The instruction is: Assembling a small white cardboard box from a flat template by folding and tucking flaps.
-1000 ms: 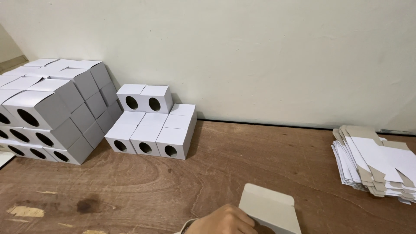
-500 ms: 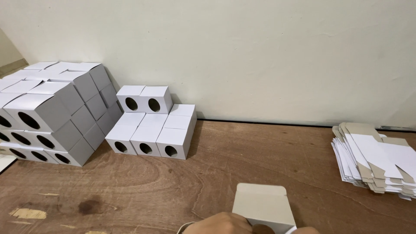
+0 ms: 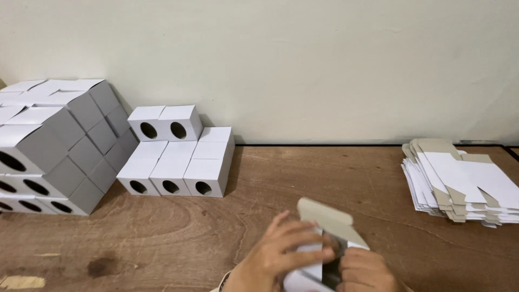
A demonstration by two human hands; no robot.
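Since a second ago we have brought both hands into view, left hand (image 3: 284, 251) and right hand (image 3: 365, 270) gripping the half-folded white carton (image 3: 324, 238) low over the counter (image 3: 162, 238), its flap raised.

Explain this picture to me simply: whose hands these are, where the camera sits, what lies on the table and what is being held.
There is no machine here. A camera worn on a person's head looks down at their own two bare hands. The left hand and right hand hold a half-folded cardboard box, white outside and grey inside, its flap up. On the wooden table, left, stands a big stack of finished white boxes with round holes, and beside it a smaller stack. At the right lies a pile of flat, unfolded blanks, against a pale wall.
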